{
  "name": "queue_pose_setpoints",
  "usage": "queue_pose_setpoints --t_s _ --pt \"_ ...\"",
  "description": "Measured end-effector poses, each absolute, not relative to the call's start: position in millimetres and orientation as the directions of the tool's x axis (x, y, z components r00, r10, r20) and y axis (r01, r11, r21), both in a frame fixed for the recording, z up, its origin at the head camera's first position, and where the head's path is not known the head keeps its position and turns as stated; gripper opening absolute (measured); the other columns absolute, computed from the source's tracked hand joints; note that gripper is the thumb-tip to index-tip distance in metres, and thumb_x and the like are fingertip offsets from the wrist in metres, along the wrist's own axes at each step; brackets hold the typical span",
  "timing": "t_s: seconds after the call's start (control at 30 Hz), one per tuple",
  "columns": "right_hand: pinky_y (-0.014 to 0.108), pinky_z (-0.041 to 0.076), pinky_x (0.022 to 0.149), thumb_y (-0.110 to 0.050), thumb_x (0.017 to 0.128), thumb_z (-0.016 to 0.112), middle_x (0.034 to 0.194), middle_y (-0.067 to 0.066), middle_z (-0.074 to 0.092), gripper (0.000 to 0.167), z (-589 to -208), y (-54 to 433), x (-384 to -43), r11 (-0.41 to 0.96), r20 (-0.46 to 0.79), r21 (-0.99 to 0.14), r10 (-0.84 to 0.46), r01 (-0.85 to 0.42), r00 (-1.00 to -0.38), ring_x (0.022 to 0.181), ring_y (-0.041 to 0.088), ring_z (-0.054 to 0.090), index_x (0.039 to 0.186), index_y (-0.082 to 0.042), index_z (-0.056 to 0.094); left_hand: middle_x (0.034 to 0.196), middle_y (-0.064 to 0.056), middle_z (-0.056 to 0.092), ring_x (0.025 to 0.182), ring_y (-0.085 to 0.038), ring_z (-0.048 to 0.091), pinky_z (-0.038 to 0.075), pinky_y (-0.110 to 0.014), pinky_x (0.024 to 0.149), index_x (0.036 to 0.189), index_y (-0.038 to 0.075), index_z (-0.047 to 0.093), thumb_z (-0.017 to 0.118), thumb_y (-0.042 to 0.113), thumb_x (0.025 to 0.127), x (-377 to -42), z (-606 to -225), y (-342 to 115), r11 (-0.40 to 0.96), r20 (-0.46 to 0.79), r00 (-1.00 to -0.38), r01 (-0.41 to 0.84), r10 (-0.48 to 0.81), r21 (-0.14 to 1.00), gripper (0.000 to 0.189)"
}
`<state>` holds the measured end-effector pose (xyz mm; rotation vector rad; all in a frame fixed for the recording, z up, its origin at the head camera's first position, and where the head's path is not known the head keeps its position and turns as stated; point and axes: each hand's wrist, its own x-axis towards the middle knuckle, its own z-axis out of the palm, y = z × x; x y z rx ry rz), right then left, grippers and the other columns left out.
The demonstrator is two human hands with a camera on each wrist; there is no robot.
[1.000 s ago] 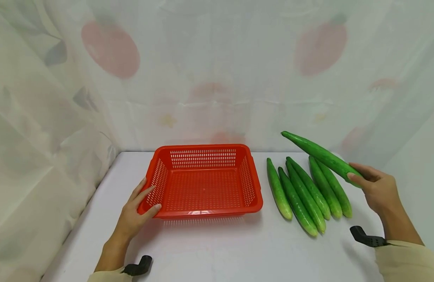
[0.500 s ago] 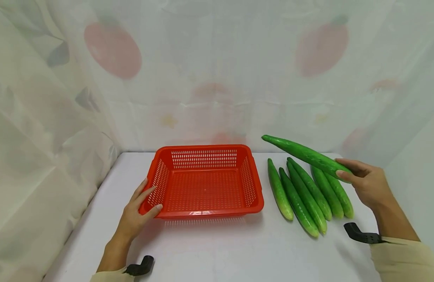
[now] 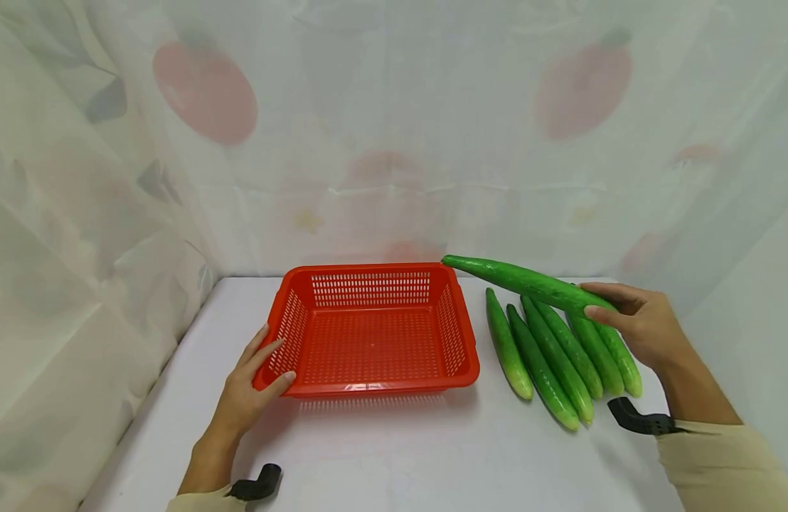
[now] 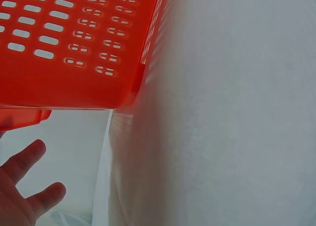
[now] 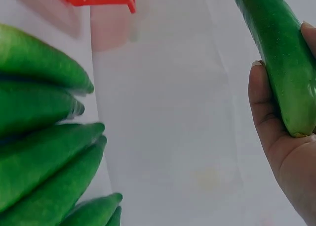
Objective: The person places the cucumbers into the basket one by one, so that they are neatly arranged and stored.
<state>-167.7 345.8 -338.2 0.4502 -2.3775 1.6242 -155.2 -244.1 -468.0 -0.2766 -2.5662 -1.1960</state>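
My right hand grips a long green cucumber by its thick end, thumb on the near side. It is held in the air above the other cucumbers, its thin tip reaching the back right corner of the red plastic basket. In the right wrist view the thick end of this cucumber lies against the palm. My left hand rests on the left rim of the basket, fingers fairly straight. From the left wrist, the basket's slotted wall and two spread fingers show.
Several cucumbers lie side by side on the white table, right of the basket. A pale curtain with fruit prints hangs behind, and more cloth closes off the left side.
My right hand has moved left with the cucumber, and its tip has come from above the pile to the basket's back right corner. The left hand has stayed on the basket.
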Motion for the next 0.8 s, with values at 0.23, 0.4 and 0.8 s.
queue_pose_setpoints --t_s 0.23,0.4,0.8 --pt "0.018 0.046 0.082 0.010 0.086 0.065 0.118 -0.003 0.065 0.037 -336.2 326.4 -175.9 0.331 0.394 -0.835 -0.197 -0.440 -0.898 0.110 0.006 0.057 0.123 0.004 0.063 0.156 0.002 0.024 0.133 -0.032 0.034 0.038 -0.017 0.085 0.138 0.014 0.054 0.075 0.029 0.084 -154.6 -467.2 -243.4 0.626 0.345 -0.937 0.298 0.048 0.721 0.060" --pt "0.020 0.049 0.077 0.009 0.087 0.065 0.114 -0.005 0.066 0.034 -336.2 310.9 -181.4 0.294 0.393 -0.843 -0.237 -0.451 -0.888 0.106 0.008 0.059 0.121 0.009 0.062 0.157 0.003 0.024 0.133 -0.033 0.034 0.038 -0.015 0.085 0.138 0.013 0.054 0.075 0.029 0.084 -154.7 -467.4 -242.9 0.626 0.345 -0.937 0.295 0.043 0.722 0.060" --pt "0.024 0.051 0.076 -0.001 0.086 0.071 0.113 0.003 0.067 0.035 -339.8 278.3 -189.7 0.320 0.347 -0.846 -0.277 -0.426 -0.896 0.097 0.013 0.063 0.120 0.005 0.064 0.156 0.002 0.025 0.132 -0.031 0.035 0.036 -0.009 0.085 0.136 0.011 0.055 0.075 0.025 0.083 -155.6 -469.9 -242.5 0.595 0.366 -0.930 0.319 0.044 0.738 0.058"
